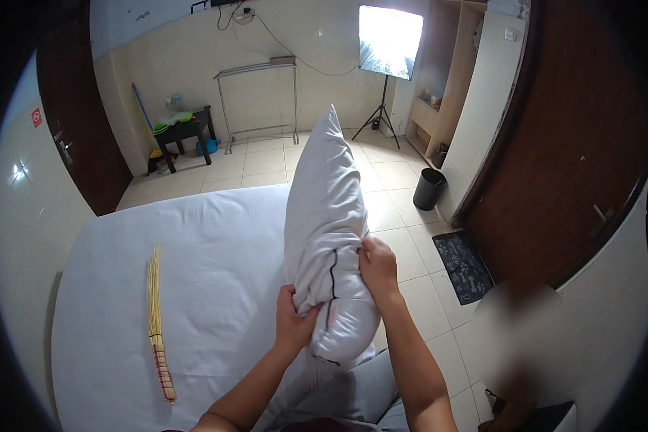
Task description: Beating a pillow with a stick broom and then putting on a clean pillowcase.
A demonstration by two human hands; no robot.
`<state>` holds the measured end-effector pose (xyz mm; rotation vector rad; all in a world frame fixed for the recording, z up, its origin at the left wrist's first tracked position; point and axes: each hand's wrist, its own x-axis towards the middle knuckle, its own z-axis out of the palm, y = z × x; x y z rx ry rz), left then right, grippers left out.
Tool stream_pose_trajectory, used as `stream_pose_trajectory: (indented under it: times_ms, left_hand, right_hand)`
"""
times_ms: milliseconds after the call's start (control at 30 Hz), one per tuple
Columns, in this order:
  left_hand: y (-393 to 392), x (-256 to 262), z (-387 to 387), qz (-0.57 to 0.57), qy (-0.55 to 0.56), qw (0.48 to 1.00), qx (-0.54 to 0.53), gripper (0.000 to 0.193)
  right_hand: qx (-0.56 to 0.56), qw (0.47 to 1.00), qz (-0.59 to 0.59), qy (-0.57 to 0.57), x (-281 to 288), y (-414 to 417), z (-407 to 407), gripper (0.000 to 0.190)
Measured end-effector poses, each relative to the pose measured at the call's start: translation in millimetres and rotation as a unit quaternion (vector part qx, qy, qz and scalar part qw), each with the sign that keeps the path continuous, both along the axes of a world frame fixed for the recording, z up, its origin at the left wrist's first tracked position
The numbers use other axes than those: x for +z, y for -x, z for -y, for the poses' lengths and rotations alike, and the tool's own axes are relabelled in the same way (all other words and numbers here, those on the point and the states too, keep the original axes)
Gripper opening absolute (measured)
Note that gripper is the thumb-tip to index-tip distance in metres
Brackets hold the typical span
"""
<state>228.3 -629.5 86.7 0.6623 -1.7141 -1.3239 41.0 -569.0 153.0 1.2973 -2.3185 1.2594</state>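
Observation:
A white pillow (348, 324) with dark piping stands on end before me, partly inside a white pillowcase (324, 189) whose far corner points up. My left hand (296, 321) grips the bunched cloth on the pillow's left side, thumb and fingers around the fold. On the right side, slightly farther off, my right hand (377, 264) pinches the cloth's edge. The pillow's lower end rests by my legs at the edge of a bed with a white sheet (221, 259). A bundled stick broom (156, 313) lies on the sheet to the left.
Beyond the bed stand a black table (186, 129), a metal rack (259, 67) and a lit softbox lamp (391, 40) on a tripod. A black bin (430, 189) and a doormat (463, 267) are at the right. A blurred patch covers something at the lower right.

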Motion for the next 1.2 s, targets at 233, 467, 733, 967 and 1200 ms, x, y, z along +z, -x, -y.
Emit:
stream_pose_trajectory:
  times_ms: [233, 467, 733, 967, 1200]
  left_hand:
    - [2, 0, 19, -0.218, -0.18, 0.958, 0.04, 0.051]
    - [-9, -6, 4, 0.06, 0.063, 0.993, 0.081, 0.041]
    - [-24, 26, 6, -0.136, -0.104, 0.985, 0.027, 0.034]
    - [-9, 55, -2, -0.122, 0.042, 0.989, 0.069, 0.041]
    - [-11, 49, -9, 0.007, 0.062, 0.996, -0.059, 0.035]
  right_hand:
    - [0.112, 0.985, -0.135, 0.008, 5, -43, -60, 0.014]
    - [0.185, 0.901, 0.357, 0.164, 3, -28, -25, 0.016]
    - [0.027, 0.998, 0.052, 0.035, 9, -31, -33, 0.028]
    - [0.037, 0.974, -0.166, 0.147, 19, -44, -18, 0.023]
    - [0.036, 0.976, -0.15, 0.152, 33, -54, -24, 0.028]
